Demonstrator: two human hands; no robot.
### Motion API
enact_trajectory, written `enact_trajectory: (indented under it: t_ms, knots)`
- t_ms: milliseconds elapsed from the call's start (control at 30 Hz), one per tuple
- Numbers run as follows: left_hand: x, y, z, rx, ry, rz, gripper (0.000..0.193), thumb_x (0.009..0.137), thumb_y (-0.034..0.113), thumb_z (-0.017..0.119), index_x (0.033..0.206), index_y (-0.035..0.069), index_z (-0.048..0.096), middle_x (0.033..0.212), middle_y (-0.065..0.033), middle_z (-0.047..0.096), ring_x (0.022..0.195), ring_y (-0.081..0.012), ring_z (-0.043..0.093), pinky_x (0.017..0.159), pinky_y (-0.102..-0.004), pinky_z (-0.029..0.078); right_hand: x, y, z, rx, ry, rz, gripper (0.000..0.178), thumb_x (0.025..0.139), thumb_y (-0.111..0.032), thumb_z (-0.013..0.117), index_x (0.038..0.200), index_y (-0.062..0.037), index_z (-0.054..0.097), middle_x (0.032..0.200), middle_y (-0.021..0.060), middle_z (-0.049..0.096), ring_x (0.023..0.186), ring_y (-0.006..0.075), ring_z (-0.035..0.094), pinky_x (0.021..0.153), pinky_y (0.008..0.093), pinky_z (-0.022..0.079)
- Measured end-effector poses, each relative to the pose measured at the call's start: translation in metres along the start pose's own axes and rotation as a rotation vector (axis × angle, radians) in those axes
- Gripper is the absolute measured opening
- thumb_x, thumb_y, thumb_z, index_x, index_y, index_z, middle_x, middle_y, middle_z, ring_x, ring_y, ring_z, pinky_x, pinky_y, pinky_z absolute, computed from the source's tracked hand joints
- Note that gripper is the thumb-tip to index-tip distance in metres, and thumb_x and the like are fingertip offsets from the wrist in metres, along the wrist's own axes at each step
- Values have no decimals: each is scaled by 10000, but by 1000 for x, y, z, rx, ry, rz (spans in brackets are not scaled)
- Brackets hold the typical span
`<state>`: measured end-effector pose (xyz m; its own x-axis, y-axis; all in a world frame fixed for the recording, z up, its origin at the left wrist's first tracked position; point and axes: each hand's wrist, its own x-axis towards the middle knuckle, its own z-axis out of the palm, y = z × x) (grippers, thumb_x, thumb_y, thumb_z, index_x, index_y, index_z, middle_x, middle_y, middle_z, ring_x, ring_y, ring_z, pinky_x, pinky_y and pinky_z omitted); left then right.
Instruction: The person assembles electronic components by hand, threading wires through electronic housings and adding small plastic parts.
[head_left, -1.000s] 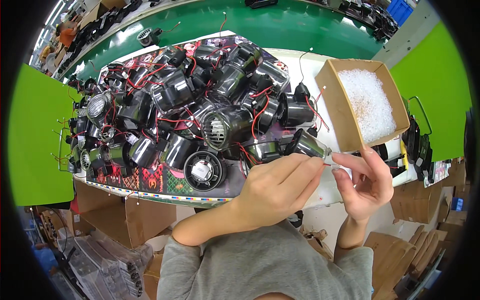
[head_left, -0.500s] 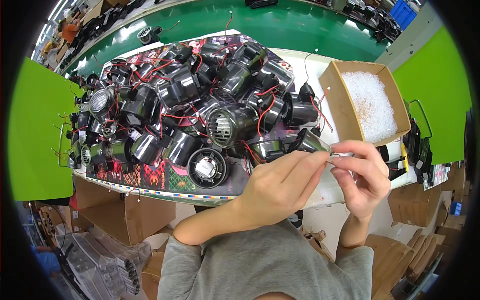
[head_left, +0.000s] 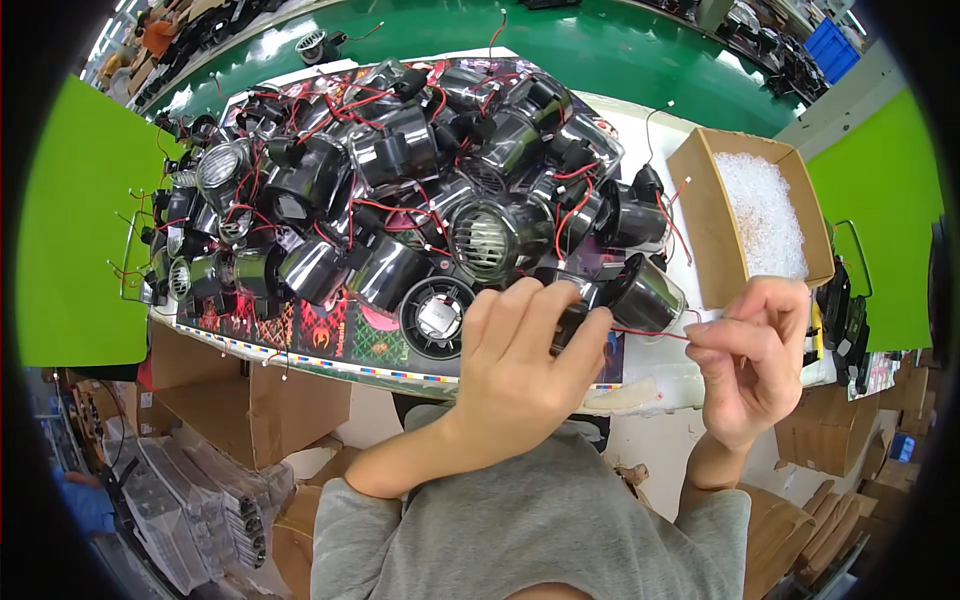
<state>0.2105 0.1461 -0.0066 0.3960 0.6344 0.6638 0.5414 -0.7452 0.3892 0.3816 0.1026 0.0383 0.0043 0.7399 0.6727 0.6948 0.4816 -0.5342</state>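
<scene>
Pinched lightly between thumb and forefinger of the right hand: one end of a red lead, nearly straight across the gap between the hands. At the other end, the left hand, back upward, fingers bent over a dark part at the near edge of the heap of black units. Cannot tell whether closed on that part or merely resting against it. Just beyond the lead, a black cylindrical unit with a clear rim. For good handling, probably best to steady at the left, pull gently in line, avoid jerking at the joint, and hold clear of neighbouring wires. Hard to make out: lead tip, covered by right fingertips; left finger pads, under the hand; lead's root, lost near the left thumb. Unclear, too, which unit to match with the lead. Off to the right, open carton of clear bits, shape of each too small to read.
</scene>
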Motion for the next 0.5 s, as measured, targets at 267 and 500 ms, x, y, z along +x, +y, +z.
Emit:
enact_trajectory:
  t_ms: [267, 500]
  knots:
    - [-16, 1, 6, -16, 42, -163, 384, 625, 49, 692, 1005, 80, 644, 981, -104, 584, 889, -256, 573, 897, -469, 397, -7, -20, 2, -29, -38, 8, 325, 523, 75, 718, 803, -86, 687, 866, 52, 428, 551, 91, 449, 471, 202, 371]
    - [-35, -5, 25, -227, 173, -163, 374, 656, 18, 690, 1011, 9, 575, 1041, -151, 574, 921, -298, 592, 951, -548, 364, -8, 1, 6, 291, -202, 92, 422, 593, -95, 777, 985, 5, 658, 788, 66, 582, 576, 91, 478, 486, 222, 363]
